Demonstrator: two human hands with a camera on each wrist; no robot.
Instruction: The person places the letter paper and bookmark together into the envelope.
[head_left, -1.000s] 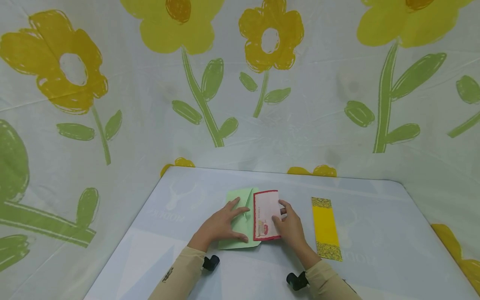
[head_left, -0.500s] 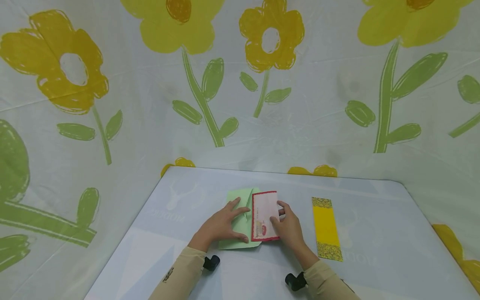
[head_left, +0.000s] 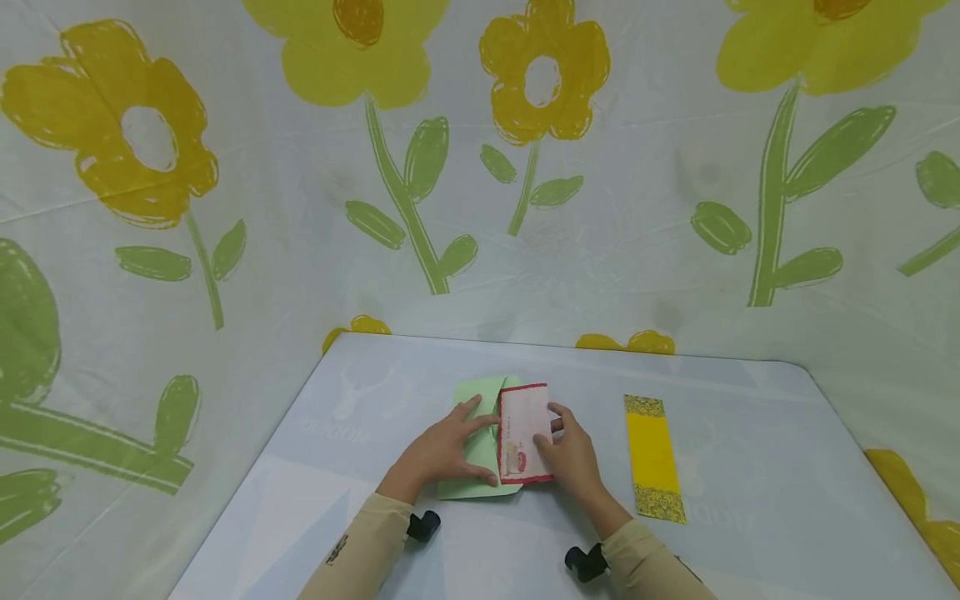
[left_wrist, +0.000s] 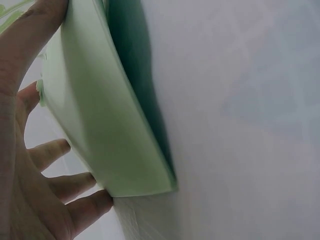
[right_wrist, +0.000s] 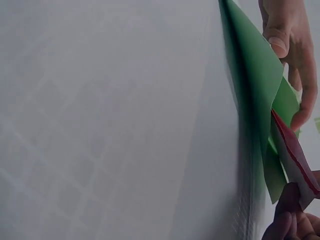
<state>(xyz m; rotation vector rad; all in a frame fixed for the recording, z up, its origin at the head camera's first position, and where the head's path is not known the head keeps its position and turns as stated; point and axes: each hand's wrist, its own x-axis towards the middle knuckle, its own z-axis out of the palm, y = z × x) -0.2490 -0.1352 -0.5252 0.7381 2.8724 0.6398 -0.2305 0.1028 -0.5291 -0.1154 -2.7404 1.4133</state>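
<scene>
A pale green paper envelope (head_left: 480, 450) lies on the table, its right end open. My left hand (head_left: 441, 454) rests over it with spread fingers, thumb near the front edge; in the left wrist view, fingertips touch the side of the envelope (left_wrist: 100, 110). My right hand (head_left: 576, 454) pinches a whitish card (head_left: 527, 429) with a red border and a small print by its right side, thumb on top. The card's left edge overlaps the envelope's opening. In the right wrist view, the corner of the card (right_wrist: 295, 162) stands between the green layers of the envelope (right_wrist: 255, 65).
To the right of my right hand, a yellow strip (head_left: 654, 454) with patterned gold ends lies on the pale table (head_left: 750, 467). A white curtain (head_left: 645, 250) with yellow flowers hangs behind. Dark wrist cameras sit at both sleeves.
My right hand has moved the card a little to the left, further over the envelope. The left hand and the envelope have stayed in place.
</scene>
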